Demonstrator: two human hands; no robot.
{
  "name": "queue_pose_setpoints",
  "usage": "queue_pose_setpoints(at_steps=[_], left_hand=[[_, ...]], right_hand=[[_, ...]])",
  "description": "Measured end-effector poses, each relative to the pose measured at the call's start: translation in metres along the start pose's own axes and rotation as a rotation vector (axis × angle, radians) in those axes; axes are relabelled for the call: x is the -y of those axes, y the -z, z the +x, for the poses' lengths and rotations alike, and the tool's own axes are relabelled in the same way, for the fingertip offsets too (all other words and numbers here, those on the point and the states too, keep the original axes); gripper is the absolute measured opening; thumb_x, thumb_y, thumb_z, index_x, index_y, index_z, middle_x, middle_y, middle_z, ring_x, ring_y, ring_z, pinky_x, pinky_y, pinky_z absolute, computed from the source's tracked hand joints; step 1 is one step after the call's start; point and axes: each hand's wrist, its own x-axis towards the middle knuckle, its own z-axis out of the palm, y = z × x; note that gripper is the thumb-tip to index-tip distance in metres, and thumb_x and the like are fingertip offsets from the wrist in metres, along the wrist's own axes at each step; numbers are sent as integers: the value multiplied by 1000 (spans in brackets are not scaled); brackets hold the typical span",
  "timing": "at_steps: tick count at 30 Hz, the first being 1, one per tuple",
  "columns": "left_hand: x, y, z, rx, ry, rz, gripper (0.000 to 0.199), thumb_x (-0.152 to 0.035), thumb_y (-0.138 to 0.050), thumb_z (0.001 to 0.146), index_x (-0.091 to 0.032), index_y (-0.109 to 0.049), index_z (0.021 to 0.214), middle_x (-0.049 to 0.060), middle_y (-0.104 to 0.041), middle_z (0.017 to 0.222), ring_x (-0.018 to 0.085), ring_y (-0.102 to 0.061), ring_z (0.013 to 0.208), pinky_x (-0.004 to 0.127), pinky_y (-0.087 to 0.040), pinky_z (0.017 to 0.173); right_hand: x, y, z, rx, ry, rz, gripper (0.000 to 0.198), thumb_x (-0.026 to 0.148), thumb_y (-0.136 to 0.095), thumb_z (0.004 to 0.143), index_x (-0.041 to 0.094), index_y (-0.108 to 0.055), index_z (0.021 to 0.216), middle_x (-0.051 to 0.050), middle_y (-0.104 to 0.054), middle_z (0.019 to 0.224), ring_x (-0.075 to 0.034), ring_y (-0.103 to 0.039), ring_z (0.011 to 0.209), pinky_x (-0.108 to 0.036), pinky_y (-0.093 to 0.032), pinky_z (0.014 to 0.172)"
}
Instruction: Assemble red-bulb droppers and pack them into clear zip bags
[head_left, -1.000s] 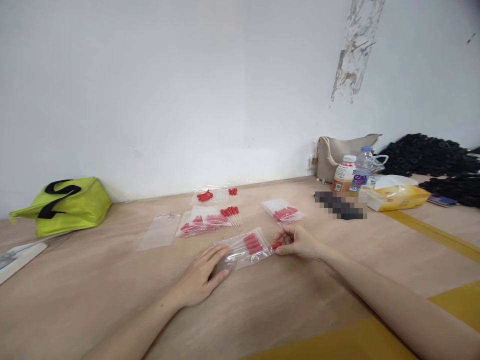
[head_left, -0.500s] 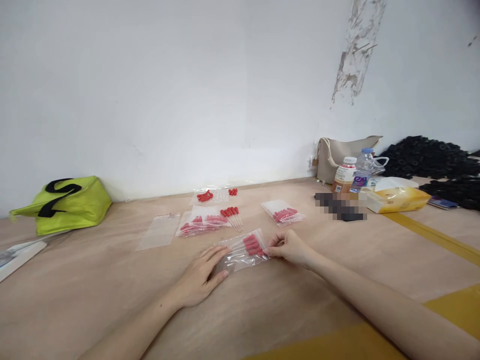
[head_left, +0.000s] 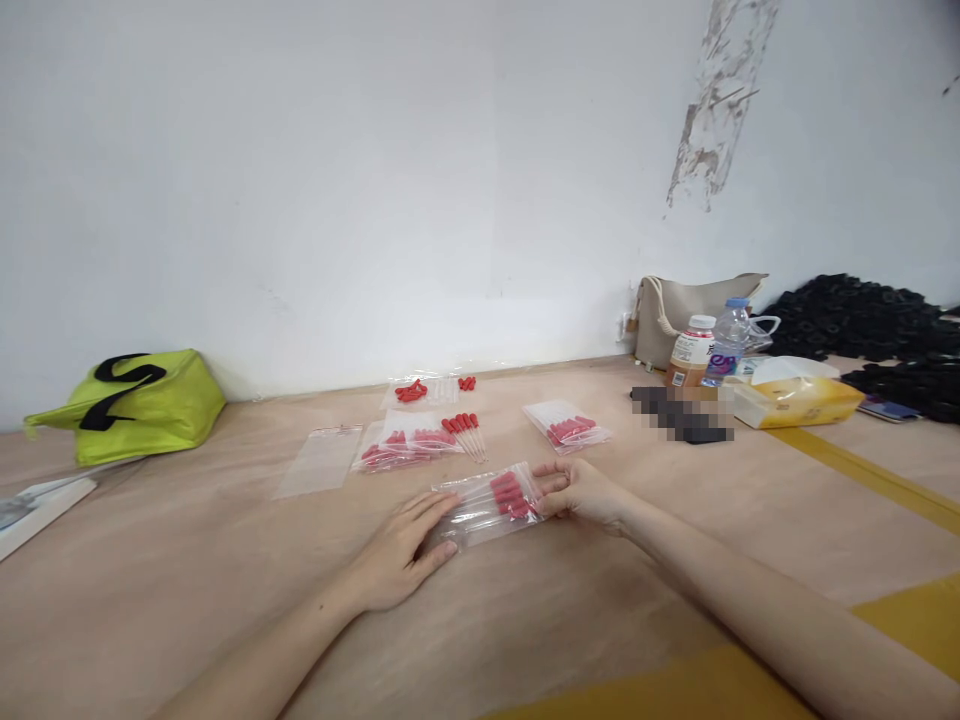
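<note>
A clear zip bag [head_left: 480, 512] lies in front of me with several red-bulbed droppers [head_left: 508, 492] inside, bulbs towards the right. My left hand [head_left: 397, 552] rests flat over the bag's left end, fingers stretched and thumb apart. At the opposite end, my right hand [head_left: 589, 497] pinches the zip edge between thumb and fingers; part of that edge is hidden. Just beyond the bag, loose droppers [head_left: 461, 428] lie fanned out beside a pile of filled bags [head_left: 409, 450]. Another filled bag [head_left: 568, 428] lies farther to the right.
An unfilled zip bag [head_left: 319, 462] lies left of the pile. Loose red bulbs [head_left: 411, 391] sit near the wall. A yellow-green bag [head_left: 150, 405] stands far left. On the right are bottles [head_left: 691, 352], a tissue pack [head_left: 795, 397], a grey bag [head_left: 652, 330] and black rings [head_left: 855, 315].
My right hand's fingers have opened out somewhat and reach behind the bag's zip edge. That end of the bag looks slightly raised. My left hand has stayed in place.
</note>
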Motion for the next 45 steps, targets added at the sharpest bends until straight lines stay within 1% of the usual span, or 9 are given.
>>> queue_pose_setpoints(at_steps=[9,13,16,20,26,31,37,42,45], left_hand=[[-3,1,-1,-10,-2,-40,47,-35,-43,86,-25,-34,131,5,-36,135,22,-33,123,40,-30,102],[-2,1,-2,-19,17,-46,45,-36,-44,86,-26,-37,129,5,-42,131,22,-39,119,39,-34,99],[-2,1,-1,-13,13,-47,45,-35,-44,86,-26,-37,129,5,-44,130,21,-39,119,38,-33,100],[-4,4,0,30,-29,-60,45,-35,-44,86,-27,-36,130,4,-43,131,21,-36,122,39,-31,101],[-6,5,-2,68,-37,-73,47,-34,-44,86,-28,-33,131,4,-36,136,22,-30,126,43,-28,101],[-3,3,0,-69,-20,-92,35,-34,-44,86,-25,-48,119,4,-52,121,21,-45,113,37,-36,95],[56,33,-9,-534,375,268,27,-38,-41,83,-17,-57,82,7,-60,88,23,-54,90,36,-41,83],[130,49,-30,-325,521,360,49,-42,-34,84,-12,-42,122,13,-41,130,27,-34,121,38,-28,100],[151,46,-35,-218,569,310,54,-43,-32,84,-11,-40,127,13,-39,133,27,-33,124,37,-27,101]], right_hand=[[2,5,-6,6,51,-209,46,14,-67,55,14,-48,98,4,-57,57,-6,-49,47,-16,-34,42],[-3,7,-4,146,41,-200,56,23,-71,57,16,-44,105,2,-59,67,-8,-54,54,-17,-38,42],[-6,6,1,34,44,-153,60,26,-73,56,17,-41,106,2,-57,68,-7,-51,46,-18,-37,36],[-8,3,8,-140,43,-123,52,28,-72,56,17,-44,97,6,-53,59,-5,-43,35,-17,-29,30],[-4,2,5,113,-17,-194,31,39,-70,56,15,-52,63,9,-38,37,-1,-21,31,-18,-9,31],[2,7,-5,57,149,-260,37,42,-74,50,16,-49,60,6,-47,49,-4,-36,43,-18,-25,42],[-3,27,-2,65,210,-136,43,54,-66,57,18,-45,65,5,-48,55,-8,-43,49,-20,-33,48],[20,40,16,-173,301,88,33,41,-65,65,20,-40,68,2,-52,62,-11,-52,57,-24,-44,55],[41,44,39,-423,320,45,20,30,-52,78,21,-36,69,1,-54,64,-12,-56,58,-25,-47,55]])
